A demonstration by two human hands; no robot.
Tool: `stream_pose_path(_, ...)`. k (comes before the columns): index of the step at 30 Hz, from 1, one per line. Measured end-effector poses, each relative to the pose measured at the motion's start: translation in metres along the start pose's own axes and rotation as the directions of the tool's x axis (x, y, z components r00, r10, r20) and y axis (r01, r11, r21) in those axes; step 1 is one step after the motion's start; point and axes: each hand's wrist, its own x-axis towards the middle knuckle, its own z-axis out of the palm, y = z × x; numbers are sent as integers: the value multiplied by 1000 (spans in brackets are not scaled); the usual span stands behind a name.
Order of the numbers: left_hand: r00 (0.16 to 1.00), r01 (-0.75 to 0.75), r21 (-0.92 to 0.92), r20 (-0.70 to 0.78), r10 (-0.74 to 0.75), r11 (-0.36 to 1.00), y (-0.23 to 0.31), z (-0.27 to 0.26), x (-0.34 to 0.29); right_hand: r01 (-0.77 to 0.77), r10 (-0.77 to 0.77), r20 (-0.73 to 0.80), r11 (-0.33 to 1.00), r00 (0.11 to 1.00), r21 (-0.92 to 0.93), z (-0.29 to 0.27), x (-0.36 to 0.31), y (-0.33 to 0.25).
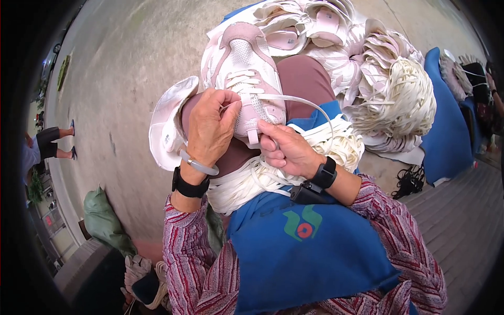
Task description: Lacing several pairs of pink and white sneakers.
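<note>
A white and pink sneaker upper (242, 52) lies over my knee, toe pointing away from me. White lace (310, 101) crosses its front in several rows. One loose length loops out to the right and back down toward my right hand. My left hand (210, 123) is closed in a pinch on the shoelace at the left eyelets, beside the tongue. With thumb and curled fingers, my right hand (289, 149) grips the near right edge of the sneaker upper; its fingertips are partly hidden. A bundle of white laces (247, 184) rests across my lap, on a blue apron (315, 262).
More pink-white uppers (367, 58) are piled at the far right, with a big heap of laces (407, 97) on them. Another upper (170, 123) hangs at my left knee. A green sack (102, 215) stands on the left, where a person's legs (58, 142) show farther off.
</note>
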Motion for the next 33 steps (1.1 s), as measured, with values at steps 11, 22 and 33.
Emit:
stream_pose_path(11,737,676,-544,471,-485,498,10,0,-73,108,-185,3,563,983,-819,14,-41,-34)
stream_pose_path(22,763,444,-881,467,-446,-162,2,33,-82,411,-681,500,-307,535,-858,37,0,-66)
stream_pose_path(33,732,416,-856,516,-445,-308,-4,40,-75,271,-611,544,-486,575,-831,40,4,-65)
